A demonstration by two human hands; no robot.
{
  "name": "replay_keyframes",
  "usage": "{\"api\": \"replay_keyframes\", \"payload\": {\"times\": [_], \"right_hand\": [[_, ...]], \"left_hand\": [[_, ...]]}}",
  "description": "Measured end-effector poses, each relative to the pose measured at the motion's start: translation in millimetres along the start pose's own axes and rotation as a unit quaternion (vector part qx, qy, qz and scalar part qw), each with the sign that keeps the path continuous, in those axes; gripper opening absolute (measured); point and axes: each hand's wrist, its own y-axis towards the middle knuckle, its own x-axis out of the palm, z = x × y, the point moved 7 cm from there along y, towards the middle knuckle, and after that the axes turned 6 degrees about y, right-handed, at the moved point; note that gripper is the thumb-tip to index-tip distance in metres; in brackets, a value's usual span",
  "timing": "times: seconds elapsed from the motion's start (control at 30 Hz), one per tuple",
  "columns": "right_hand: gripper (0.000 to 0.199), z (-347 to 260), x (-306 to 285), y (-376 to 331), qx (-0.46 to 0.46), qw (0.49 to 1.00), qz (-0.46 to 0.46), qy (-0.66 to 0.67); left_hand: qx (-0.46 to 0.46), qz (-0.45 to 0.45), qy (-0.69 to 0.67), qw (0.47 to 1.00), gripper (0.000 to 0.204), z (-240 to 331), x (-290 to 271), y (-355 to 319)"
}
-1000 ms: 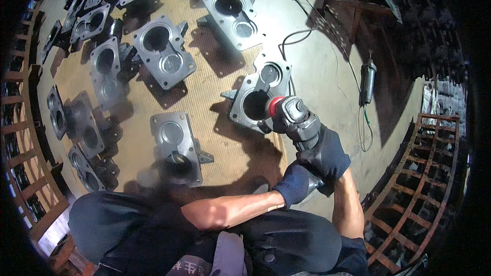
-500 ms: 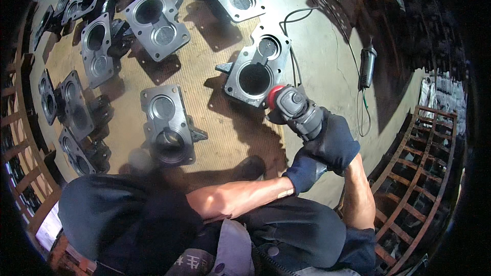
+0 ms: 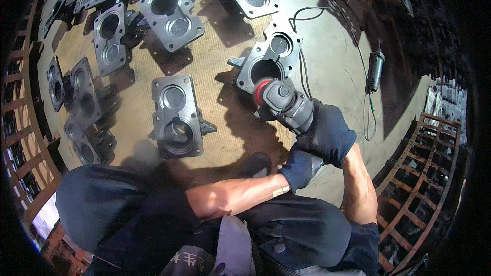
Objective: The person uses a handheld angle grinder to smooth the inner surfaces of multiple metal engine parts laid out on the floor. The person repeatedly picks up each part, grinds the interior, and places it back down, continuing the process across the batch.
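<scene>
Both my gloved hands are closed on an angle grinder point(image 3: 296, 112) with a red disc point(image 3: 262, 92). My right hand point(image 3: 330, 134) wraps round its body behind the head. My left hand point(image 3: 302, 168) grips farther back, close below the right; the grinder's rear end is mostly hidden by the gloves. The disc is at the near edge of a grey metal casting point(image 3: 245, 77) with one large and one small round opening; whether it touches cannot be made out. The grinder's head covers part of that edge.
Similar castings stand about, one nearer point(image 3: 176, 99), another farther back point(image 3: 171, 15), with several more at left. A second black power tool point(image 3: 376, 69) lies at right beside a looped cable point(image 3: 307, 13). Rusty metal racks point(image 3: 417, 174) flank both sides.
The grinder and both hands have moved slightly left, and the disc has shifted left along the casting's near edge. The whole scene has slid up and right in view.
</scene>
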Motion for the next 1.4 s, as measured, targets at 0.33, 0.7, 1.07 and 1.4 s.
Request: {"api": "replay_keyframes", "payload": {"times": [0.33,0.7,1.07,1.4], "right_hand": [[0.059,8,-7,-14,0.059,0.998,0.011,0.012],[0.055,-17,-6,9,0.015,1.000,0.010,-0.008],[0.052,-49,0,27,-0.032,0.999,0.008,-0.007],[0.054,-34,11,16,0.005,1.000,-0.009,0.003]], "left_hand": [[0.093,-0.022,0.346,0.933,0.033,34,32,-24],[0.064,0.032,0.422,0.904,0.036,65,11,-12],[0.117,-0.063,0.119,0.984,0.042,64,0,-3],[-0.013,0.013,-0.001,1.000,0.035,54,12,-29]]}}
